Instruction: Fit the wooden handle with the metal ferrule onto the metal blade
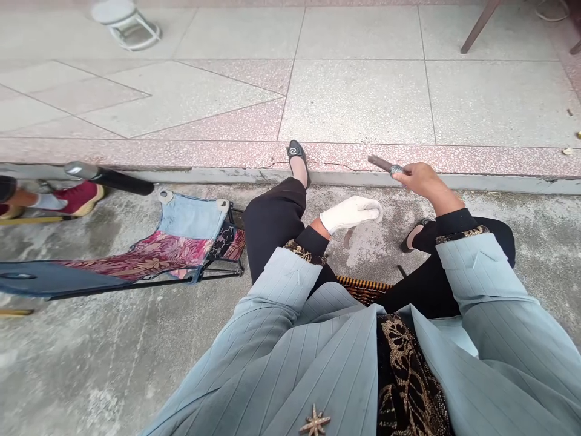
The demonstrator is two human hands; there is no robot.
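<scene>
My left hand (351,214), in a white knit glove, is above the concrete between my knees. Its fingers are curled together; a pale rounded edge shows at the tips, and I cannot make out what they hold. Just below it is a thin brownish curved piece (348,238), partly hidden by the glove. My bare right hand (420,180) is closed round one end of a short dark rod (380,162) with a silvery ribbed or coiled band near the fingers. The rod points left, apart from the glove.
A folding lounge chair (181,215) with patterned fabric stands at the left. Behind it show another person's red shoe (75,198) and a black tube with a silvery end (113,180). A raised tiled step (354,103) runs ahead, bearing a white stool (129,24).
</scene>
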